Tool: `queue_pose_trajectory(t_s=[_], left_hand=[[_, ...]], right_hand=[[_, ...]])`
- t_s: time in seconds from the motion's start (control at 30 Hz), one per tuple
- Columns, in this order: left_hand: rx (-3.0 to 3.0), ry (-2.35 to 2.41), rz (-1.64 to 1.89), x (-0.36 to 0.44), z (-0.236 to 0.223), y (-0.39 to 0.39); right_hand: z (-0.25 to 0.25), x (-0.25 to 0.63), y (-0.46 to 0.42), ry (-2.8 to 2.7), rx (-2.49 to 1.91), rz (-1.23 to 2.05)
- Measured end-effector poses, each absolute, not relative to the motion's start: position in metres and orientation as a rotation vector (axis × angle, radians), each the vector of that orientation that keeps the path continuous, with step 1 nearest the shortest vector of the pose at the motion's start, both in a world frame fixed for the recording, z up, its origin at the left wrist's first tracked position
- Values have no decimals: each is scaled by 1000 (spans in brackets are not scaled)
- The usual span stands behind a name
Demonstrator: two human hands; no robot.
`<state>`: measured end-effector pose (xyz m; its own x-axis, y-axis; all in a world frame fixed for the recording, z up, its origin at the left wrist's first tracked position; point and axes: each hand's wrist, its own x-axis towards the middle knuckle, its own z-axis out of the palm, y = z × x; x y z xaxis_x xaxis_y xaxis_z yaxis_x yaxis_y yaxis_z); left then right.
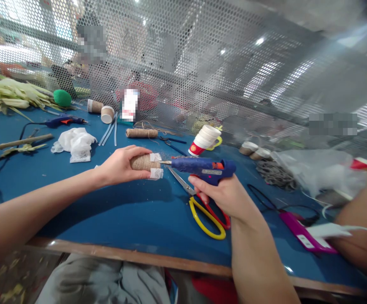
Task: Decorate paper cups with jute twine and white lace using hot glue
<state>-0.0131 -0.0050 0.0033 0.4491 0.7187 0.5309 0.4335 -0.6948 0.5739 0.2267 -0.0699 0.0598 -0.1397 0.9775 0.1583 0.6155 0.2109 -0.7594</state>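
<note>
My left hand (126, 164) is wrapped round a small cup covered in twine (141, 162), lying sideways, with white lace (156, 173) at its right end. In my right hand (224, 190) is a blue glue gun (196, 165), pointing left. Its metal nozzle meets or nearly meets the lace end of the cup; exact contact cannot be made out. Under the glue gun lie scissors (207, 217) with one yellow and one red handle loop, their blades toward the cup.
Behind are a twine roll (141, 133), pliers (174, 143), stacked paper cups (204, 140), glue sticks (109, 131) and crumpled lace (74, 141). A second glue gun (65, 120) lies left. At right are a purple power strip (306, 234), grey cord (275, 174) and another person's arm (363, 215). Perforated metal (171, 63) borders the table.
</note>
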Motion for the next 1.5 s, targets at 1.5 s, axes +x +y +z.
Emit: queue_pose_trajectory(t_s=[1.5], left_hand=[[2479, 917, 1153, -11, 4, -12]], right_hand=[[55, 228, -70, -1834, -1485, 699]])
